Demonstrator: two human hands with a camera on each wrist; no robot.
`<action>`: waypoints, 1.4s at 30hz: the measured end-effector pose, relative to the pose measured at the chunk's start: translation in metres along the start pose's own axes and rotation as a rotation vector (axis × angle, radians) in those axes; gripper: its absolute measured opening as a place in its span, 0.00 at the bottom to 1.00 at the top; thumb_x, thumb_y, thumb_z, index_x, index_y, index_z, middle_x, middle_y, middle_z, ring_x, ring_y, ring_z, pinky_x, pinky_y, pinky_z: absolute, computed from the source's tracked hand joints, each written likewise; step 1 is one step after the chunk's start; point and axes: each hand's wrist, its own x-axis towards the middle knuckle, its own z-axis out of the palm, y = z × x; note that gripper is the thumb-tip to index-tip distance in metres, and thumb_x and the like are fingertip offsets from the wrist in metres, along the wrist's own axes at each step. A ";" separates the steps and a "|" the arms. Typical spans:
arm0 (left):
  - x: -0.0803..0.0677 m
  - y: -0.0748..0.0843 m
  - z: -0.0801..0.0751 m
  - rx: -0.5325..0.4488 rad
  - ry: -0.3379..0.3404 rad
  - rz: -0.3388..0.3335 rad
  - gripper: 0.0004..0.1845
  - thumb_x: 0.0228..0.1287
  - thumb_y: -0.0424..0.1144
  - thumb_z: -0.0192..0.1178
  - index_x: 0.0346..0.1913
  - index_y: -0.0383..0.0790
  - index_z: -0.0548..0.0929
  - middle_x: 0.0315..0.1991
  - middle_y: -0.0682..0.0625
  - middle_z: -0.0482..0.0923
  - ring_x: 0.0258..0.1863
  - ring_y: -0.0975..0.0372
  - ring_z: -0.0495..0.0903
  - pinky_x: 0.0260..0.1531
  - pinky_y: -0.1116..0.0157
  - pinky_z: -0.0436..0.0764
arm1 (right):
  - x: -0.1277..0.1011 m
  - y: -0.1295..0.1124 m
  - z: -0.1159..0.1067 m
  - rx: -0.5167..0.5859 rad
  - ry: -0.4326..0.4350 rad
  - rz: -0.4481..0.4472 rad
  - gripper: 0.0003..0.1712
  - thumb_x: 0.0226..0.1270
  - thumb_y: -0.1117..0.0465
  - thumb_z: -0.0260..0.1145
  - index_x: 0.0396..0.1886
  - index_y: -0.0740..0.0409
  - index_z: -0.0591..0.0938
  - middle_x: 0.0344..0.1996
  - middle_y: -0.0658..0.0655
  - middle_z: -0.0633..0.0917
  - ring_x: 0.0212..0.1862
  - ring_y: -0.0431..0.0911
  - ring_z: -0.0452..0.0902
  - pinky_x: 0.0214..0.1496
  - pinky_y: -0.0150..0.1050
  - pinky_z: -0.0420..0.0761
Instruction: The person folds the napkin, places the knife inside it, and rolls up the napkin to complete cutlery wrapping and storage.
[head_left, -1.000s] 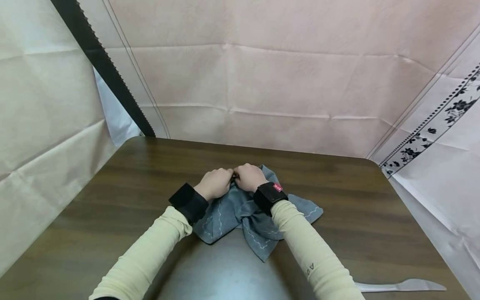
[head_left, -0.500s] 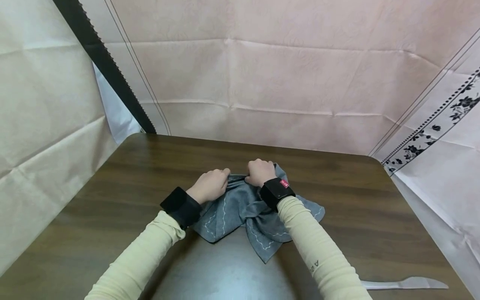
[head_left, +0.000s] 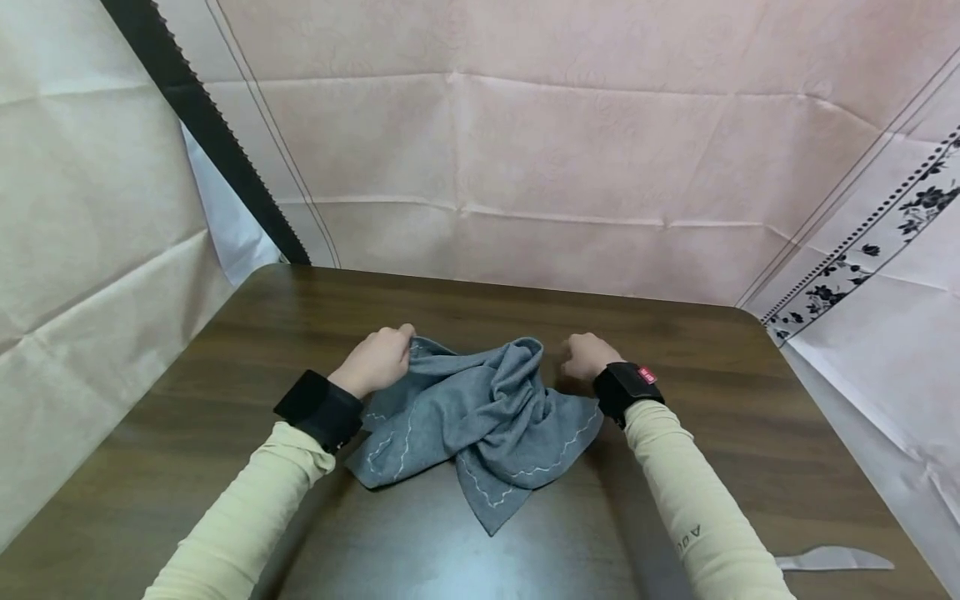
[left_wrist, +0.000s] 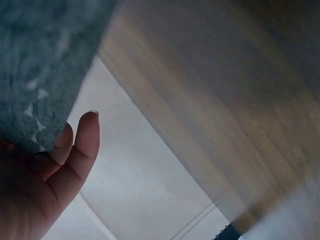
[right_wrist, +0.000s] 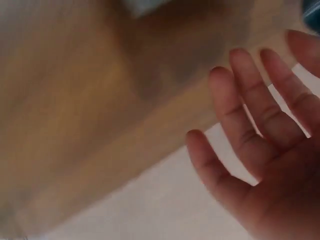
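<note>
A grey cloth is seen bunched in the middle of the brown bench, its stitched corner pointing toward the near edge. Its left end is gripped by the left hand, fingers curled round the fabric. The right hand is held just beside the cloth's right side, fingers loosely spread (nothing is held). The cloth is judged soft, light and limp; an edge or corner is best pinched. A pale flat strip lies at the near right.
</note>
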 end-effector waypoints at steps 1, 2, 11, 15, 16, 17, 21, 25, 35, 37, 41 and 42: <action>0.000 0.000 0.000 0.001 0.000 -0.001 0.07 0.62 0.27 0.44 0.38 0.30 0.72 0.19 0.47 0.68 0.16 0.60 0.68 0.16 0.65 0.68 | 0.000 -0.004 0.001 0.052 -0.025 -0.034 0.14 0.59 0.65 0.58 0.44 0.64 0.80 0.41 0.64 0.81 0.44 0.55 0.76 0.43 0.49 0.74; 0.001 0.000 0.000 -0.003 -0.003 -0.003 0.07 0.62 0.27 0.44 0.39 0.30 0.72 0.19 0.47 0.68 0.15 0.60 0.68 0.16 0.65 0.68 | 0.000 -0.008 0.002 0.100 -0.039 -0.076 0.19 0.60 0.65 0.58 0.51 0.65 0.77 0.44 0.64 0.80 0.47 0.56 0.75 0.46 0.48 0.73; 0.006 0.010 0.000 -0.016 -0.011 -0.010 0.06 0.64 0.28 0.42 0.38 0.31 0.71 0.18 0.48 0.66 0.15 0.59 0.66 0.16 0.65 0.65 | -0.001 -0.035 0.004 0.380 0.134 -0.413 0.11 0.57 0.74 0.55 0.35 0.57 0.79 0.30 0.53 0.78 0.30 0.45 0.69 0.36 0.38 0.66; 0.009 0.011 0.002 -0.035 -0.012 -0.031 0.07 0.64 0.27 0.42 0.40 0.30 0.71 0.16 0.49 0.62 0.12 0.61 0.62 0.15 0.67 0.60 | -0.017 -0.048 -0.002 0.574 0.056 -0.589 0.11 0.57 0.73 0.53 0.35 0.60 0.79 0.32 0.53 0.78 0.31 0.43 0.67 0.36 0.37 0.67; 0.011 0.013 0.002 -0.038 -0.010 -0.038 0.07 0.65 0.27 0.42 0.41 0.30 0.71 0.16 0.49 0.61 0.11 0.61 0.61 0.15 0.67 0.59 | -0.021 -0.052 -0.003 0.615 -0.002 -0.644 0.10 0.57 0.72 0.53 0.36 0.62 0.79 0.32 0.54 0.78 0.32 0.44 0.68 0.37 0.37 0.67; 0.012 0.014 0.003 -0.041 -0.004 -0.043 0.08 0.65 0.27 0.42 0.42 0.30 0.71 0.16 0.49 0.61 0.11 0.61 0.61 0.14 0.67 0.59 | -0.024 -0.056 -0.003 0.650 -0.061 -0.682 0.10 0.59 0.70 0.53 0.37 0.64 0.79 0.33 0.56 0.78 0.33 0.44 0.68 0.38 0.38 0.68; 0.020 0.021 0.003 -0.030 0.028 -0.041 0.10 0.65 0.29 0.42 0.44 0.29 0.71 0.17 0.47 0.66 0.13 0.59 0.66 0.14 0.65 0.62 | -0.032 -0.069 0.000 0.762 -0.271 -0.646 0.19 0.70 0.59 0.48 0.47 0.69 0.76 0.44 0.60 0.77 0.46 0.46 0.70 0.50 0.41 0.68; 0.026 0.032 0.002 -0.029 0.051 -0.017 0.11 0.66 0.30 0.41 0.46 0.29 0.71 0.21 0.45 0.70 0.16 0.56 0.70 0.16 0.63 0.66 | -0.030 -0.072 0.013 0.741 -0.189 -0.421 0.23 0.74 0.53 0.42 0.52 0.66 0.75 0.49 0.59 0.77 0.51 0.46 0.70 0.53 0.41 0.68; 0.030 0.044 0.003 -0.035 0.107 0.052 0.09 0.68 0.30 0.41 0.44 0.32 0.71 0.27 0.42 0.75 0.22 0.53 0.75 0.19 0.60 0.71 | -0.016 -0.072 0.015 0.249 0.160 -0.038 0.16 0.59 0.62 0.63 0.48 0.61 0.80 0.31 0.57 0.83 0.34 0.50 0.78 0.35 0.44 0.75; 0.030 0.044 0.002 -0.042 0.106 0.061 0.08 0.68 0.30 0.42 0.44 0.32 0.71 0.28 0.42 0.75 0.23 0.53 0.75 0.20 0.60 0.72 | -0.015 -0.070 0.014 0.212 0.143 -0.039 0.08 0.60 0.62 0.63 0.37 0.59 0.84 0.30 0.55 0.83 0.32 0.49 0.77 0.32 0.42 0.75; 0.028 0.040 0.002 -0.060 0.079 0.065 0.08 0.68 0.30 0.41 0.43 0.32 0.71 0.27 0.43 0.73 0.22 0.55 0.73 0.20 0.62 0.69 | -0.014 -0.063 0.011 0.251 0.148 -0.051 0.09 0.61 0.65 0.59 0.21 0.59 0.79 0.19 0.52 0.75 0.23 0.46 0.69 0.26 0.36 0.66; 0.027 0.038 0.002 -0.064 0.074 0.064 0.08 0.68 0.29 0.41 0.43 0.32 0.71 0.27 0.43 0.73 0.22 0.55 0.72 0.20 0.62 0.69 | -0.015 -0.060 0.011 0.283 0.148 -0.056 0.10 0.61 0.66 0.58 0.20 0.60 0.77 0.18 0.52 0.73 0.23 0.45 0.67 0.26 0.36 0.65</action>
